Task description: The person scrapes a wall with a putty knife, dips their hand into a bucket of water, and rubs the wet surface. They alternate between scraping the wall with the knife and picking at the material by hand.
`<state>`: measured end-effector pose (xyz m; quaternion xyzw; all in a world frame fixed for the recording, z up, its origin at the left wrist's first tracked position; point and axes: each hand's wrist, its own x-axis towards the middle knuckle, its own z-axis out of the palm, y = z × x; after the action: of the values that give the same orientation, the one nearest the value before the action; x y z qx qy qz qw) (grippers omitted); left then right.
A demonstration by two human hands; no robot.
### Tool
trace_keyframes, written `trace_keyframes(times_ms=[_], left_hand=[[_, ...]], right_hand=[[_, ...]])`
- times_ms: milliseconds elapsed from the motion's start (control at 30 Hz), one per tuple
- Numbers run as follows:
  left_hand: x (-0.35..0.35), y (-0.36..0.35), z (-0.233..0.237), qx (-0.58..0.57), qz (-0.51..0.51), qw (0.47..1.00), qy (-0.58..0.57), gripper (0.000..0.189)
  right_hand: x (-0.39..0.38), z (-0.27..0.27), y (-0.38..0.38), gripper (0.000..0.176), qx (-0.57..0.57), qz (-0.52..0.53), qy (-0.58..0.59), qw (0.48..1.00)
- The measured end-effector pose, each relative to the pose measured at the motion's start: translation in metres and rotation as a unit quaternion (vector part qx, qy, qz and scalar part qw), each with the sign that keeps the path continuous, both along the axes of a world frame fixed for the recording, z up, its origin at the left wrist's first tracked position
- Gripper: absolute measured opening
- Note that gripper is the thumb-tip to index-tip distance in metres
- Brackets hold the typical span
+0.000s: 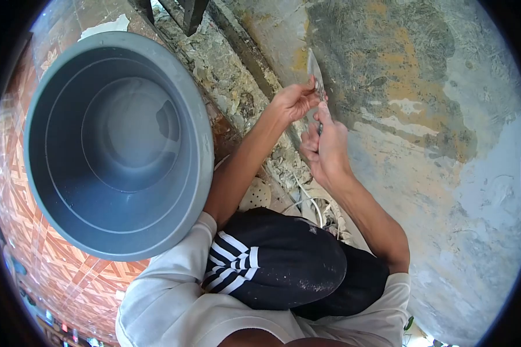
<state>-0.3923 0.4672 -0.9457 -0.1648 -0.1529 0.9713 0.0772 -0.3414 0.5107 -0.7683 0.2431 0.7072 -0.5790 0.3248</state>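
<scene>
A small pointed trowel (314,65) with a smeared metal blade is held out in front of me, its tip pointing up and slightly left in the head view. My right hand (329,144) is closed around its handle, the thumb stretched along it toward the blade. On the blade's lower part, my left hand (298,101) has its thumb on one side and fingertips near the other. Most of the handle is hidden in my right fist. Behind the blade is the patchy grey wall surface (388,69), with darker and yellowish areas.
A large grey plastic tub (208,168) stands at the left, close to my left arm, with a little liquid at its bottom. Rubble (237,92) lies along the wall's foot. A pale cable (315,205) loops near my knees. Patterned reddish floor (26,196) extends left.
</scene>
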Motion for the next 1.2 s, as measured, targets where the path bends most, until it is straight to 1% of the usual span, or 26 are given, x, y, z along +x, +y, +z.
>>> trace_keyframes(times_ms=[67, 200, 267, 400, 500, 567, 667, 700, 800, 900, 933, 1000, 1067, 1100, 1200], left_hand=[[-0.003, -0.008, -0.009, 0.018, -0.012, 1.0, -0.018, 0.013], [0.009, 0.0, -0.002, 0.04, -0.015, 0.999, 0.026, 0.008], [0.007, -0.001, -0.007, 0.057, -0.024, 0.998, 0.011, 0.009], [0.002, -0.01, -0.018, 0.101, -0.056, 0.993, 0.012, 0.01], [0.004, -0.009, -0.016, 0.047, -0.04, 0.998, 0.006, 0.01], [0.001, -0.011, -0.015, 0.016, -0.026, 1.0, -0.006, 0.009], [0.009, -0.011, -0.001, -0.097, -0.038, 0.993, 0.053, 0.009], [0.008, -0.01, 0.001, -0.002, -0.049, 0.992, 0.113, 0.01], [-0.002, -0.006, 0.004, 0.052, -0.016, 0.998, -0.041, 0.011], [0.007, -0.009, -0.001, -0.02, -0.029, 0.999, -0.025, 0.01], [0.006, -0.013, -0.002, -0.048, -0.034, 0.998, -0.016, 0.01], [-0.001, -0.011, 0.001, -0.011, -0.03, 0.999, -0.041, 0.01], [-0.004, 0.0, 0.003, 0.032, -0.035, 0.996, -0.071, 0.009], [-0.005, -0.003, 0.0, 0.028, -0.031, 0.996, -0.078, 0.01], [0.002, -0.006, -0.006, 0.04, -0.024, 0.997, -0.069, 0.01]], right_hand=[[-0.007, -0.013, -0.005, 0.025, -0.006, -0.021, 0.002, 1.0], [-0.003, 0.003, -0.009, 0.026, -0.026, -0.013, -0.029, 0.999], [-0.003, 0.003, -0.003, 0.027, -0.034, -0.02, -0.03, 0.999], [0.006, -0.006, -0.007, 0.032, -0.028, -0.002, -0.02, 0.999], [0.003, -0.006, -0.007, 0.033, -0.013, -0.013, -0.02, 1.0], [-0.001, -0.01, 0.001, 0.029, -0.023, -0.005, -0.022, 0.999], [0.004, 0.006, -0.003, 0.027, -0.029, 0.003, -0.014, 0.999], [0.004, 0.01, -0.005, 0.027, -0.026, 0.003, -0.01, 1.0], [-0.004, 0.0, -0.002, 0.031, -0.014, -0.004, 0.011, 1.0], [-0.004, -0.011, -0.01, 0.029, -0.037, 0.005, -0.007, 0.999], [-0.002, -0.004, -0.009, 0.028, -0.037, -0.004, -0.019, 0.999], [-0.002, 0.01, -0.006, 0.026, -0.033, -0.014, -0.044, 0.998], [-0.007, -0.001, -0.001, 0.026, -0.012, -0.007, -0.024, 1.0], [-0.01, -0.004, 0.0, 0.026, 0.001, -0.002, -0.013, 1.0], [-0.009, -0.008, -0.004, 0.025, -0.012, -0.014, -0.037, 0.999]])
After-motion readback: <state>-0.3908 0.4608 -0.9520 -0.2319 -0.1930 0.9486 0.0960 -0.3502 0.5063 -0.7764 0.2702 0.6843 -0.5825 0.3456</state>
